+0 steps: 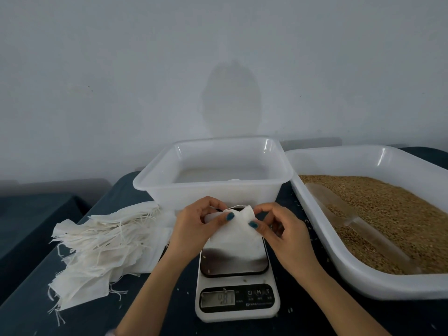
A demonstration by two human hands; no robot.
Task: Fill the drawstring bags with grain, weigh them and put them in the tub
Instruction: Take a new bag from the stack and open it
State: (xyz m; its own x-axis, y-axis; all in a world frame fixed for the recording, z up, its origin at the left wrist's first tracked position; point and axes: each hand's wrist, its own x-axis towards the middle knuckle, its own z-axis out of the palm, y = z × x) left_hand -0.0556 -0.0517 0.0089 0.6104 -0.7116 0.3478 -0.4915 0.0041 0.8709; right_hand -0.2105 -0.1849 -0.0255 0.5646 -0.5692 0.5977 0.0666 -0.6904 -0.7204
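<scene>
A heap of flat, unfilled drawstring bags [97, 241] lay at the left of the worktop [34, 301], so most of the job seemingly remained. The left hand [194, 229] pinched one limp bag [236, 238] by its mouth above the scale [236, 314]. Behind it, the tub [242, 192] showed no bags inside. The right hand [283, 238] gripped the same mouth, its fingers [253, 224] apparently spreading it. Grain [392, 209] and a scoop [339, 212] sat in the tray [322, 229]. Nothing looked filled or weighed yet.
</scene>
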